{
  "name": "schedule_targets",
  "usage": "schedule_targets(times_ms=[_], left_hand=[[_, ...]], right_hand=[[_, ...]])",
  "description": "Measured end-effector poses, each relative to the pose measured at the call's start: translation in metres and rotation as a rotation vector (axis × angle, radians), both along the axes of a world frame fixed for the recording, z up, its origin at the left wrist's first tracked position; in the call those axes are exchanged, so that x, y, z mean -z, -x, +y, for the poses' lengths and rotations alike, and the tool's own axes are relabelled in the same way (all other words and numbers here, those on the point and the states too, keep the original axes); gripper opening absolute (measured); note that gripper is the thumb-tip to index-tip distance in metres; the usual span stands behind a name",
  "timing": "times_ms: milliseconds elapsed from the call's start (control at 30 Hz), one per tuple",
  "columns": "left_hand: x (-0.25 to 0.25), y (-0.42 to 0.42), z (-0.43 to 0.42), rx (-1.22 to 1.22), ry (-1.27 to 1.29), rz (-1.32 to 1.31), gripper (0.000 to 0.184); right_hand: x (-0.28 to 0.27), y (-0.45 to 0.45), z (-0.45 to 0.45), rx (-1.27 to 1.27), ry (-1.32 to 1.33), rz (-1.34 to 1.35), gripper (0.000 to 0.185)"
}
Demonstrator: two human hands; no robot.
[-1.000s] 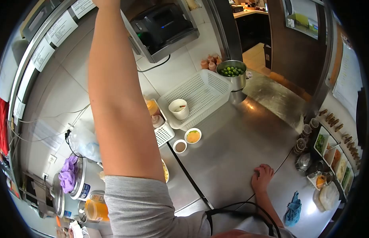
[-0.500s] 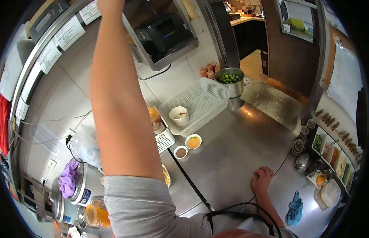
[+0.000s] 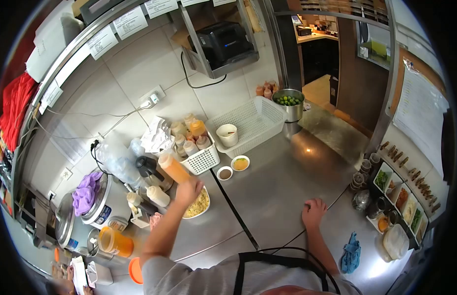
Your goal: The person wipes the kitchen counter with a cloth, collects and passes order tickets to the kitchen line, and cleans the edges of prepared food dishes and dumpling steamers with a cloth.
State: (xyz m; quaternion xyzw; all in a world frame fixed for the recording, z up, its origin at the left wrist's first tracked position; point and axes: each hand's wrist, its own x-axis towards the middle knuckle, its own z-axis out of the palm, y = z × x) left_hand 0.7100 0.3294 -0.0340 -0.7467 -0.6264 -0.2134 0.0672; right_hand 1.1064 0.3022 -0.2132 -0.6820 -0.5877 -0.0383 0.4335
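My left hand (image 3: 188, 191) is closed around the lower end of an orange squeeze bottle (image 3: 173, 168), which tilts up and to the left. Right beside that hand, partly hidden by it, is a white tub of crumbly yellow food (image 3: 198, 205). A white squeeze bottle (image 3: 158, 196) and a dark flask (image 3: 152, 172) stand to its left. My right hand (image 3: 314, 211) rests on the steel counter (image 3: 277, 191), fingers loosely apart and holding nothing. Two small bowls, one with brown sauce (image 3: 225, 173) and one with yellow liquid (image 3: 240, 163), sit between the hands, farther back.
Behind stand a basket of squeeze bottles (image 3: 204, 161), a long perforated basket (image 3: 260, 137) with a white cup (image 3: 227, 135), and a pot of green limes (image 3: 288, 101). At right are a blue cloth (image 3: 351, 253) and ingredient trays (image 3: 403, 196). Another person's hands (image 3: 71, 282) show lower left.
My left arm has come down from the labelled shelf, and its hand is now on the orange bottle. My right hand stays on the counter. The view has shifted, showing more bottles on the left.
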Motion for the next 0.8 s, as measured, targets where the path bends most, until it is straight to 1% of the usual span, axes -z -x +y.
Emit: schedule_targets(times_ms=[33,67,100,133,200,300,333,400,433,533,667,800], left_hand=[[0.027,0.014,-0.027,-0.083,0.146,0.023,0.029],[0.044,0.015,-0.061,-0.215,0.274,-0.071,0.032],[0.07,0.019,-0.092,-0.253,0.253,-0.116,0.034],[0.091,0.026,-0.118,-0.257,0.277,-0.046,0.029],[0.123,0.025,-0.164,-0.319,0.192,-0.236,0.02],[0.147,0.013,-0.199,-0.322,0.095,-0.448,0.016],[0.154,0.009,-0.205,-0.335,0.099,-0.479,0.016],[0.159,-0.002,-0.208,-0.321,0.033,-0.419,0.017],[0.155,-0.008,-0.207,-0.335,0.005,-0.328,0.017],[0.156,-0.005,-0.202,-0.244,-0.036,-0.351,0.019],[0.163,0.001,-0.204,-0.234,-0.069,-0.377,0.02],[0.162,0.004,-0.205,-0.258,-0.08,-0.432,0.018]], right_hand=[[0.0,0.0,0.001,-0.002,0.003,0.001,0.012],[0.001,0.0,0.0,-0.006,0.009,0.001,0.012],[0.001,0.0,0.001,0.0,0.011,-0.01,0.012],[0.001,0.001,0.0,0.005,0.015,-0.021,0.012],[0.002,0.001,0.0,0.013,0.029,-0.037,0.013],[0.004,0.003,0.002,0.035,0.069,-0.04,0.013],[0.005,0.003,0.003,0.042,0.091,-0.046,0.013],[0.01,0.001,0.001,0.036,0.13,-0.083,0.013],[0.011,0.0,0.003,0.029,0.137,-0.108,0.013],[0.019,-0.005,0.006,-0.01,0.183,-0.138,0.013],[0.018,-0.005,0.01,0.0,0.269,-0.176,0.014],[0.013,0.001,0.007,0.059,0.241,-0.271,0.02]])
